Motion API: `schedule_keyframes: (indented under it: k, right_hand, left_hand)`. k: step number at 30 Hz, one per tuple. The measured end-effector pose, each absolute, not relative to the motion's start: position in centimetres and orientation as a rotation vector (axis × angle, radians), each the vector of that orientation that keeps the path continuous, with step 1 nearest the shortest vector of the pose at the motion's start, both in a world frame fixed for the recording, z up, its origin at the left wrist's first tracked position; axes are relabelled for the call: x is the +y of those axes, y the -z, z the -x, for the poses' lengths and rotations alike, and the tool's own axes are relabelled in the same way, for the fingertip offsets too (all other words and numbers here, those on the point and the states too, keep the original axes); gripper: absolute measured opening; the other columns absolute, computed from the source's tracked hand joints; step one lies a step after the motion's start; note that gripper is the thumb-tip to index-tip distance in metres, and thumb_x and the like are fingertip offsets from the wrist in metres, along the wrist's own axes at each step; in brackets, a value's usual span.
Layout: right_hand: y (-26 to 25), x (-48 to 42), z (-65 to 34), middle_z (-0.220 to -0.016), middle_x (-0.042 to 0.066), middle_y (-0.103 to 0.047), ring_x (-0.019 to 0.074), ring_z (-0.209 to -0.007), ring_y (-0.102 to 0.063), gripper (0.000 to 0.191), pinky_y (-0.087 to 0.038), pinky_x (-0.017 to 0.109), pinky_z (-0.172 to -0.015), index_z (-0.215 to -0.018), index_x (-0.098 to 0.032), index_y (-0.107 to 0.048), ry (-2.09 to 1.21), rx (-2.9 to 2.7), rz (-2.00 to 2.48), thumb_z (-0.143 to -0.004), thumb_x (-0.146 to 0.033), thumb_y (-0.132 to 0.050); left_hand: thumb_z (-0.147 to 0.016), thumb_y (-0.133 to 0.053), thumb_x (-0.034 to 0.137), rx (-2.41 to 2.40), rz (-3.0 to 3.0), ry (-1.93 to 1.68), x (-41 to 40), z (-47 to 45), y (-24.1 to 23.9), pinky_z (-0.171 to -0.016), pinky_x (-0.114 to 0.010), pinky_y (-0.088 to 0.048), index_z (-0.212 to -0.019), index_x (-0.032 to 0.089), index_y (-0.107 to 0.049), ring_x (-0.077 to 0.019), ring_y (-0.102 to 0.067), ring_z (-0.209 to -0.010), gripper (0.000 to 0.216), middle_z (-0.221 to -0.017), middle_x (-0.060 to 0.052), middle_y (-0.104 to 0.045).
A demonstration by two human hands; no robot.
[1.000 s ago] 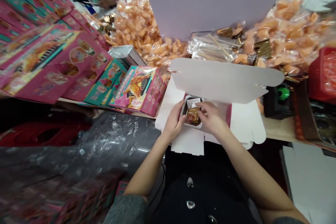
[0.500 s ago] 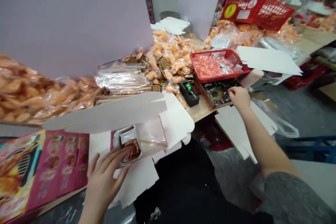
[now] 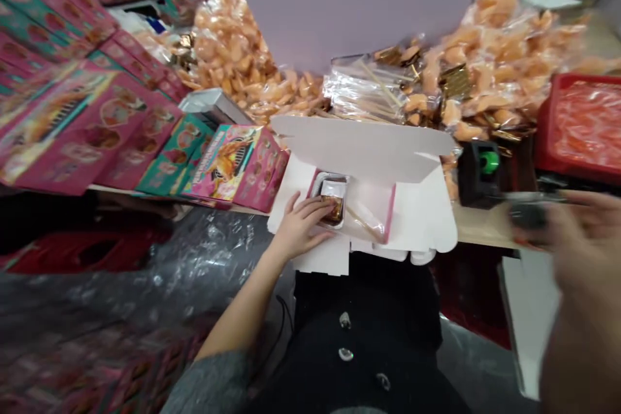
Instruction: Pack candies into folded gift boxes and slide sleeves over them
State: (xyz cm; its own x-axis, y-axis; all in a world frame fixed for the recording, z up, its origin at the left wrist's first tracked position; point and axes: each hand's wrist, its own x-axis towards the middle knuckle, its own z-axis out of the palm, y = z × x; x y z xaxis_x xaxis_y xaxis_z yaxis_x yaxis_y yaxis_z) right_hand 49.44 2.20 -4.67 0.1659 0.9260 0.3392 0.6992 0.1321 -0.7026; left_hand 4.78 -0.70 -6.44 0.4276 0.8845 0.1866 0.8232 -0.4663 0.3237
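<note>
My left hand (image 3: 301, 226) rests with fingers stretched out on the left edge of an open white and pink carton (image 3: 369, 207) at the table's front edge. Its fingertips touch a small foil tray (image 3: 332, 199) inside the carton, which holds a gold-wrapped packet. A wooden stick (image 3: 361, 223) in clear wrap lies in the carton to the right of the tray. My right hand (image 3: 579, 233) is close to the camera at the right, blurred by motion, with a dark flat thing (image 3: 526, 215) at its fingertips that I cannot make out.
Pink and teal printed boxes (image 3: 97, 123) are stacked at the left. Bags of orange snacks (image 3: 490, 58) and clear packs of sticks (image 3: 369, 87) lie behind the carton. A black tape dispenser (image 3: 480, 171) and a red basket (image 3: 579, 123) stand at the right.
My right hand has left the dark tray at the far right and swung back toward me, blurred. My left hand has stayed on the foil tray. The camera has turned back to the left.
</note>
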Motion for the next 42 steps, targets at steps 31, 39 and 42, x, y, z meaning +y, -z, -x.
schedule_keyframes:
  k: [31, 39, 42]
  right_hand:
    - [6.4, 11.6, -42.8, -0.094, 0.013, -0.067, 0.0267, -0.090, -0.059, 0.026, -0.047, 0.042, -0.081, -0.101, -0.013, -0.067, 0.208, -1.699, 1.646, -0.095, -0.027, -0.045]
    - [2.9, 0.7, -36.8, -0.104, 0.006, -0.071, 0.0190, -0.095, -0.064, 0.026, -0.054, 0.034, -0.081, -0.118, -0.022, -0.065, -0.666, -2.241, 0.824, -0.094, -0.023, -0.055]
    - [4.3, 8.5, -39.9, -0.088, 0.006, -0.072, 0.0193, -0.081, -0.066, 0.023, -0.053, 0.035, -0.075, -0.091, -0.020, -0.069, -0.392, -1.938, 1.255, -0.096, -0.032, -0.051]
  left_hand:
    - [-0.087, -0.068, 0.049, 1.438, -2.462, -0.668, -0.1, -5.3, 5.2, -0.119, -0.057, -0.022, -0.136, 0.027, -0.056, -0.0340, -0.045, -0.137, 0.055, -0.144, -0.012, -0.053]
    - [-0.092, -0.065, 0.031, 0.941, -2.007, -1.006, -0.4, -12.5, 2.1, -0.097, -0.037, -0.055, -0.125, 0.025, -0.062, -0.0225, -0.064, -0.116, 0.034, -0.126, -0.010, -0.067]
    - [-0.090, -0.067, 0.026, 1.155, -1.842, -1.154, -0.2, -11.9, 2.9, -0.082, -0.030, -0.059, -0.105, 0.021, -0.068, -0.0190, -0.070, -0.097, 0.016, -0.103, -0.007, -0.073]
